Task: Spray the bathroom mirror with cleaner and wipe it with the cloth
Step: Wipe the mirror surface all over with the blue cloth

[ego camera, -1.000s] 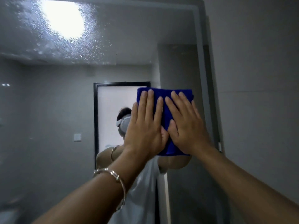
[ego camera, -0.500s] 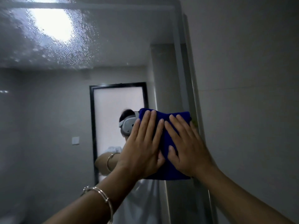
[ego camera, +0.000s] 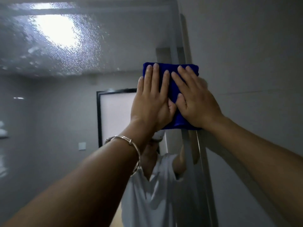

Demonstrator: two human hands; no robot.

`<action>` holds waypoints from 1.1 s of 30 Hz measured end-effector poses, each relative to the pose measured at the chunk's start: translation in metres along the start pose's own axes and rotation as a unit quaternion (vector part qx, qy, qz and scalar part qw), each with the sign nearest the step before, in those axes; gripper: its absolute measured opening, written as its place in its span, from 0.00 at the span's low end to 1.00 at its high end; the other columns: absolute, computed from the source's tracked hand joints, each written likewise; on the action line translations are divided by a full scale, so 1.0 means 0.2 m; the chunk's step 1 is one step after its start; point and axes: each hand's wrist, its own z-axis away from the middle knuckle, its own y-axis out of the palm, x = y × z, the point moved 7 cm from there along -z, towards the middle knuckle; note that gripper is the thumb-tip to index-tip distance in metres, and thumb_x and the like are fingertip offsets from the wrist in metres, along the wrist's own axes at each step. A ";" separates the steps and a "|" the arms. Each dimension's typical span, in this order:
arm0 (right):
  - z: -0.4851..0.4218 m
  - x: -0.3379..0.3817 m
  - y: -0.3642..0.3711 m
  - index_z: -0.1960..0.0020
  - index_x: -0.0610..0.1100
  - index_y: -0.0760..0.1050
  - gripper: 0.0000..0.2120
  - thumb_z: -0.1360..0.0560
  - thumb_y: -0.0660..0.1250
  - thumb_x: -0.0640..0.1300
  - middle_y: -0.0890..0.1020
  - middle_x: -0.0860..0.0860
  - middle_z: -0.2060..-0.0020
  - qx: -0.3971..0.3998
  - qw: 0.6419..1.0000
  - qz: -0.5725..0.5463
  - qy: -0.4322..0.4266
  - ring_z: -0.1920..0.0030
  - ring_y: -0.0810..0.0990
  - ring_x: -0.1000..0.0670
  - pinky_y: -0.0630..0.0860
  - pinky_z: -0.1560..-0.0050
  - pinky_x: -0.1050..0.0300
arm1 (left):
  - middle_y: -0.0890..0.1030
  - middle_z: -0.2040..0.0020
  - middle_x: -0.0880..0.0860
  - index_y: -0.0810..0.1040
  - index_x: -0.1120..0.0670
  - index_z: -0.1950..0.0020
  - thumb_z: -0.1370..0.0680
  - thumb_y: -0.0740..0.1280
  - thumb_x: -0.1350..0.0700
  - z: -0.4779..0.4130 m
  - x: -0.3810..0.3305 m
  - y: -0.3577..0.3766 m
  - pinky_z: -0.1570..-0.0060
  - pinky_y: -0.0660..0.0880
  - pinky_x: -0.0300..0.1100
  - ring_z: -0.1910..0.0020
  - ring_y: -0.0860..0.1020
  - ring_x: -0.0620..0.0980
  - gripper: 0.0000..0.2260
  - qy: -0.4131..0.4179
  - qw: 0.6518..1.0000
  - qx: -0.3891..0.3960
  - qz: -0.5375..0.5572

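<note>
blue cloth (ego camera: 172, 89) is pressed flat on mirror (ego camera: 65, 112) near rt edge by left hand (ego camera: 152, 102) & right hand (ego camera: 195, 102), fingers straight, slightly spread, prob for even wiping pressure.

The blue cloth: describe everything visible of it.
The blue cloth is deep blue, soft-looking fabric folded into a thick rectangular pad. It lies flat against the mirror at its right edge. The left hand and right hand press it with straight fingers, side by side, covering most of it; only its top, a middle strip and bottom edge show.
</note>
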 end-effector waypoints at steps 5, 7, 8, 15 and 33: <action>0.22 0.03 0.02 0.24 0.44 0.53 0.29 0.23 0.45 0.50 0.55 0.46 0.24 0.016 1.000 -0.016 0.014 0.24 0.48 0.48 0.49 0.27 0.48 | 0.55 0.25 0.65 0.55 0.60 0.25 0.23 0.46 0.46 0.18 -0.10 0.03 0.29 0.52 0.55 0.26 0.54 0.62 0.30 0.017 1.000 -0.014 0.002; 0.32 0.04 0.04 0.24 0.44 0.51 0.28 0.23 0.46 0.49 0.54 0.46 0.24 0.033 0.999 -0.017 0.022 0.25 0.47 0.50 0.50 0.27 0.48 | 0.56 0.25 0.64 0.55 0.60 0.25 0.23 0.47 0.46 0.25 -0.14 0.04 0.29 0.53 0.56 0.26 0.54 0.62 0.30 0.025 1.000 -0.007 0.006; 0.36 0.04 0.04 0.24 0.44 0.50 0.28 0.23 0.47 0.49 0.54 0.46 0.24 0.040 0.999 -0.013 0.024 0.25 0.47 0.50 0.51 0.27 0.48 | 0.56 0.25 0.64 0.54 0.60 0.25 0.23 0.47 0.46 0.29 -0.15 0.05 0.29 0.53 0.56 0.26 0.54 0.62 0.30 0.029 1.000 0.002 0.008; 0.42 0.16 0.06 0.24 0.45 0.46 0.32 0.27 0.43 0.51 0.47 0.49 0.24 0.070 0.993 0.017 0.093 0.25 0.41 0.51 0.41 0.27 0.47 | 0.50 0.24 0.61 0.49 0.56 0.24 0.23 0.43 0.43 0.36 -0.10 0.05 0.29 0.46 0.59 0.24 0.50 0.59 0.30 0.083 0.995 0.037 -0.026; -0.05 1.49 0.43 0.23 0.44 0.48 0.35 0.29 0.37 0.54 0.50 0.46 0.23 0.057 0.998 -0.007 -0.010 0.24 0.45 0.44 0.39 0.27 0.42 | 0.54 0.24 0.60 0.54 0.57 0.24 0.25 0.49 0.48 0.91 1.23 -0.16 0.31 0.52 0.61 0.25 0.54 0.57 0.31 -0.015 0.996 0.028 -0.086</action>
